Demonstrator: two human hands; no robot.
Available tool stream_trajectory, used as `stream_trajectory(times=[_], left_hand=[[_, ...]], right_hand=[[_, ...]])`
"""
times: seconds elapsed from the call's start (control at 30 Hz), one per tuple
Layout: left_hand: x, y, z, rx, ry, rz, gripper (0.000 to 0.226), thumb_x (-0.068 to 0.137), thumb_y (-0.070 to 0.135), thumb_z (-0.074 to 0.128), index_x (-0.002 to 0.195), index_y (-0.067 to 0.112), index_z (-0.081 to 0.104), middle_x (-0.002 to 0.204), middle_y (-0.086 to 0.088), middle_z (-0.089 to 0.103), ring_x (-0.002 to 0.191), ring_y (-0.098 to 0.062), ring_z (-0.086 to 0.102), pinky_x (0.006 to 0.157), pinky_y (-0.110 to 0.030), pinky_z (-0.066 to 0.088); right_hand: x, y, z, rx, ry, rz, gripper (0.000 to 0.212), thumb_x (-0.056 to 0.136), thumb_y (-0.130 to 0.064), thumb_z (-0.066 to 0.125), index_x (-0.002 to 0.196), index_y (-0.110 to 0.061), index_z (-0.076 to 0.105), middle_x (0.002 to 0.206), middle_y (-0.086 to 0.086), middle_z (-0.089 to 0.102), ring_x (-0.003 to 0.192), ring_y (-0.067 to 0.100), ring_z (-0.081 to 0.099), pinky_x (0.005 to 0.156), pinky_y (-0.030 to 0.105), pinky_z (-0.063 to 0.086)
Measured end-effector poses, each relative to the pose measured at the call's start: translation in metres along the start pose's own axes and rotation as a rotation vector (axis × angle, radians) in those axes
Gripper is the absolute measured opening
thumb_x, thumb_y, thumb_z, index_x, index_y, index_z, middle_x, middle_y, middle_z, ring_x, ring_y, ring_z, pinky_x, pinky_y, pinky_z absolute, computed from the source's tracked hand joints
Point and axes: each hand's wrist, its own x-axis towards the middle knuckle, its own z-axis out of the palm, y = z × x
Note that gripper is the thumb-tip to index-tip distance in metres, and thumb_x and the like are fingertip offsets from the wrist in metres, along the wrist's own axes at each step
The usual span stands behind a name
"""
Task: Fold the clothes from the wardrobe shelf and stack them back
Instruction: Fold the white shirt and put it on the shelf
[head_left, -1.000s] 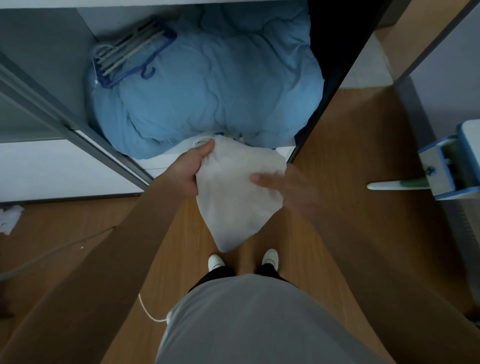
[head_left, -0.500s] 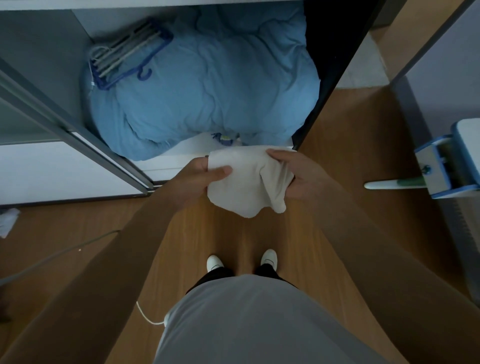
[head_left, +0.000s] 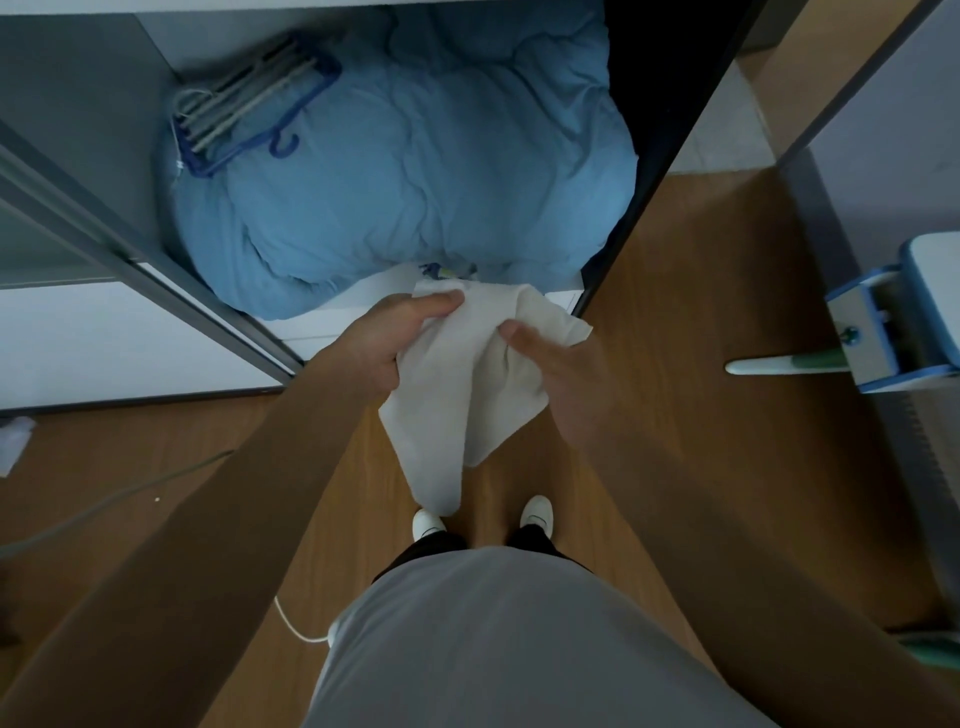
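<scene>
A white cloth (head_left: 457, 395) hangs in front of me over the wooden floor, its lower corner reaching down toward my shoes. My left hand (head_left: 387, 343) grips its upper left edge, thumb on top. My right hand (head_left: 558, 364) holds the right side, thumb pressed onto the fabric and fingers hidden behind it. Just beyond the cloth is the white wardrobe shelf (head_left: 363, 291), mostly filled by a bulky blue duvet (head_left: 415, 171).
A bundle of blue hangers (head_left: 249, 111) lies on the duvet's far left. The dark wardrobe side panel (head_left: 660, 130) stands to the right. A mop head with a white handle (head_left: 857, 343) juts in from the right. A cable (head_left: 104, 504) runs across the floor at left.
The cloth, bunched short between both hands half a second ago, now hangs longer and looser. My right hand has shifted down along its right side.
</scene>
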Motion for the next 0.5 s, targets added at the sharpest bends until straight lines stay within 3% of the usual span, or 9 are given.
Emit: stream_trajectory(times=[0.1, 0.17, 0.27, 0.37, 0.5], left_hand=[[-0.005, -0.008, -0.012, -0.029, -0.136, 0.151, 0.045, 0.082, 0.041, 0.075, 0.119, 0.016, 0.068, 0.117, -0.007, 0.073, 0.112, -0.026, 0.067, 0.086, -0.035, 0.057], [-0.011, -0.019, -0.018, 0.069, -0.214, 0.233, 0.057, 0.074, 0.042, 0.082, 0.122, 0.017, 0.065, 0.121, -0.007, 0.071, 0.114, -0.024, 0.067, 0.088, -0.035, 0.057], [-0.016, -0.032, -0.011, 0.284, -0.151, 0.296, 0.070, 0.063, 0.041, 0.089, 0.124, 0.019, 0.063, 0.117, -0.001, 0.073, 0.109, -0.020, 0.068, 0.088, -0.038, 0.056], [-0.014, -0.030, -0.003, 0.246, 0.001, 0.349, 0.044, 0.078, 0.039, 0.081, 0.116, 0.021, 0.068, 0.107, 0.003, 0.075, 0.102, -0.017, 0.070, 0.086, -0.040, 0.056], [-0.010, -0.016, 0.004, 0.119, 0.050, 0.331, 0.023, 0.088, 0.026, 0.073, 0.110, 0.018, 0.073, 0.107, -0.004, 0.076, 0.103, -0.023, 0.071, 0.095, -0.043, 0.054]], right_hand=[[0.004, -0.006, 0.002, 0.008, 0.070, 0.078, 0.027, 0.077, -0.030, 0.084, 0.097, -0.027, 0.066, 0.084, -0.011, 0.075, 0.082, 0.011, 0.072, 0.063, 0.024, 0.054], [0.008, -0.012, 0.000, 0.069, 0.077, 0.178, 0.021, 0.078, -0.025, 0.084, 0.095, -0.021, 0.071, 0.087, -0.004, 0.077, 0.084, 0.014, 0.073, 0.072, 0.030, 0.057], [0.009, -0.025, 0.001, 0.197, 0.002, 0.346, 0.020, 0.084, -0.018, 0.079, 0.100, -0.007, 0.074, 0.097, 0.005, 0.077, 0.089, 0.017, 0.074, 0.090, 0.032, 0.058], [0.009, -0.033, 0.000, 0.312, -0.047, 0.435, 0.037, 0.091, -0.020, 0.072, 0.124, -0.003, 0.066, 0.121, 0.000, 0.069, 0.121, 0.017, 0.063, 0.109, 0.033, 0.046], [0.013, -0.028, -0.013, 0.132, -0.114, 0.196, 0.035, 0.089, -0.034, 0.073, 0.119, -0.017, 0.070, 0.113, 0.002, 0.075, 0.110, 0.018, 0.069, 0.096, 0.036, 0.054]])
